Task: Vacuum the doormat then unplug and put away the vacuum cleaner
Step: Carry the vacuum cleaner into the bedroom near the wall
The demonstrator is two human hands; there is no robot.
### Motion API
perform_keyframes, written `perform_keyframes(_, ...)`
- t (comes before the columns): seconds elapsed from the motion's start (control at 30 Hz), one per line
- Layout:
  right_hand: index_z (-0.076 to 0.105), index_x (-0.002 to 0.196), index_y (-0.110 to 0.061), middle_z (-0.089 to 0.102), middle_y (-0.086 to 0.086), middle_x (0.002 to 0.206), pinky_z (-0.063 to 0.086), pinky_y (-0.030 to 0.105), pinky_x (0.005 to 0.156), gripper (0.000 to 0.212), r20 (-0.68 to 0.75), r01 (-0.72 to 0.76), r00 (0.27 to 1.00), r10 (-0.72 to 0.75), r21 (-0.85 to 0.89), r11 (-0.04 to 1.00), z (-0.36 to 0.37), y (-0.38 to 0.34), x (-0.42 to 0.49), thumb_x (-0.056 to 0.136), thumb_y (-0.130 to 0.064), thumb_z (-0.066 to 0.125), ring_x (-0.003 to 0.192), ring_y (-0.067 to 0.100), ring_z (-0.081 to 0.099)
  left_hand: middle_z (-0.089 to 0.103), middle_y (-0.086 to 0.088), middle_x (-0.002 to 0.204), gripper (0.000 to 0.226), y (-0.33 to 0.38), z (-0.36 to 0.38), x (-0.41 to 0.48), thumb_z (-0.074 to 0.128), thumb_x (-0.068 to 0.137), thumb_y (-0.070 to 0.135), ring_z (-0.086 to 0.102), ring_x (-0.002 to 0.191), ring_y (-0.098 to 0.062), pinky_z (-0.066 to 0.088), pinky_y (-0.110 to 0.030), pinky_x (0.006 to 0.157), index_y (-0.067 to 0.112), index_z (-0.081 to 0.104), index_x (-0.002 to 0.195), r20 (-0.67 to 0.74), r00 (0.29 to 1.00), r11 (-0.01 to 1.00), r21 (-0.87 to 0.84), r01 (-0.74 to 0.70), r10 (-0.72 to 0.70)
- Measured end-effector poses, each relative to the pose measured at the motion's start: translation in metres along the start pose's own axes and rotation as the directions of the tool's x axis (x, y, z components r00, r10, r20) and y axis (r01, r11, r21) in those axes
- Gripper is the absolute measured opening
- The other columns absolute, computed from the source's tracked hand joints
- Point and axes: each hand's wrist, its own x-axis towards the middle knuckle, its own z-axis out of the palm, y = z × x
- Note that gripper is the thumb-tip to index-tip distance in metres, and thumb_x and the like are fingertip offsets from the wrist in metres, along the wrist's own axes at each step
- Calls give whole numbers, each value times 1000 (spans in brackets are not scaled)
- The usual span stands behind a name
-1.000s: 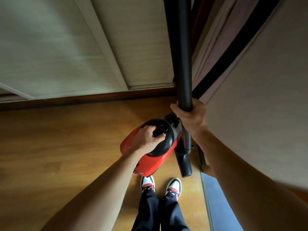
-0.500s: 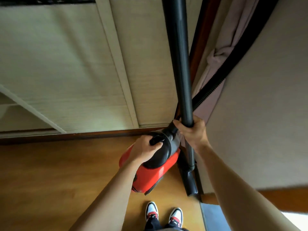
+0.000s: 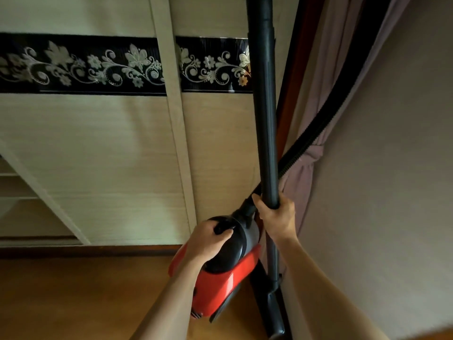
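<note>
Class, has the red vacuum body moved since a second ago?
Yes. The red vacuum body has moved toward the sliding door: its black top now crosses the dark skirting board, where before it sat wholly over the floor.

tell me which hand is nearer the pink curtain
Right. The right hand grips the black wand just beside the curtain; the left hand holds the vacuum handle, farther left.

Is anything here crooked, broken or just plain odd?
Nothing spilled or broken. The red vacuum cleaner is tilted, the left hand gripping its handle; its ribbed hose lies across the tied-back curtain. The right hand holds the wand upright.
</note>
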Motion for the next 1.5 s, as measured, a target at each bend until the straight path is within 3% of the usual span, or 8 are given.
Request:
perform_keyframes(0.27, 60, 73, -22, 58, -1, 61, 45, 18, 50, 25, 72, 66, 995, -68, 19, 998, -6, -1, 13, 88, -11, 77, 51, 6, 55, 66, 9, 63, 18, 19, 5, 10, 71, 87, 34, 65, 64, -12, 51, -32, 61, 26, 72, 71, -28, 999, 998, -51, -20, 19)
perform_keyframes(0.4, 57, 72, -30, 56, -17, 59, 44, 16, 52, 33, 116, 98, 988, -103, 50, 994, -10, -5, 21, 88, -10, 77, 54, 3, 54, 53, 13, 47, 30, 11, 4, 8, 72, 88, 32, 50, 44, -7, 37, -27, 47, 26, 62, 60, -69, 995, 988, -142, 67, -77)
perform_keyframes(0.6, 53, 70, -36, 53, -23, 55, 42, 16, 53, 37, 249, 83, 962, -111, 120, 989, 22, -8, 11, 87, -15, 79, 52, 2, 50, 50, 11, 46, 38, -5, -16, -16, 71, 84, 36, 43, 39, -5, 31, -27, 44, 26, 56, 50, -182, 956, 949, -260, 180, -231)
perform_keyframes(0.93, 51, 68, -36, 54, -24, 54, 42, 11, 54, 42, 556, 78, 812, -176, 195, 978, 153, -37, -42, 85, -12, 80, 52, 0, 51, 54, 15, 46, 32, -70, -102, -90, 71, 89, 20, 49, 41, -2, 35, -21, 47, 24, 60, 59, -439, 789, 873, -425, 238, -429)
perform_keyframes(1.07, 48, 67, -38, 53, -22, 53, 41, 11, 55, 44, 636, 72, 743, -208, 233, 970, 218, -54, -75, 85, -14, 80, 53, 3, 51, 61, 13, 58, 16, -109, -149, -124, 70, 88, 32, 58, 58, -5, 43, -22, 57, 25, 66, 74, -538, 678, 853, -439, 282, -500)
perform_keyframes(1.2, 53, 66, -20, 49, 3, 57, 44, 18, 55, 33, 730, 18, 655, -192, 240, 971, 291, -73, -111, 85, -14, 79, 55, 12, 49, 64, 5, 72, 18, -148, -206, -154, 66, 91, 37, 61, 66, -5, 42, -17, 59, 22, 64, 84, -586, 570, 816, -450, 363, -576)
perform_keyframes(1.3, 51, 64, -25, 47, -9, 53, 40, 13, 54, 37, 781, 11, 593, -196, 235, 972, 354, -91, -140, 85, -12, 78, 51, 3, 45, 64, 8, 87, 13, -181, -251, -174, 64, 92, 38, 59, 81, -4, 40, -18, 65, 25, 62, 93, -607, 512, 794, -468, 388, -608)
perform_keyframes(1.5, 58, 75, -38, 61, -16, 68, 42, 12, 63, 34, 825, 49, 521, -218, 226, 973, 475, -132, -196, 84, -15, 81, 64, -6, 59, 54, 1, 55, 33, -248, -342, -214, 68, 91, 32, 52, 49, -12, 38, -18, 45, 7, 62, 70, -691, 416, 798, -424, 429, -591)
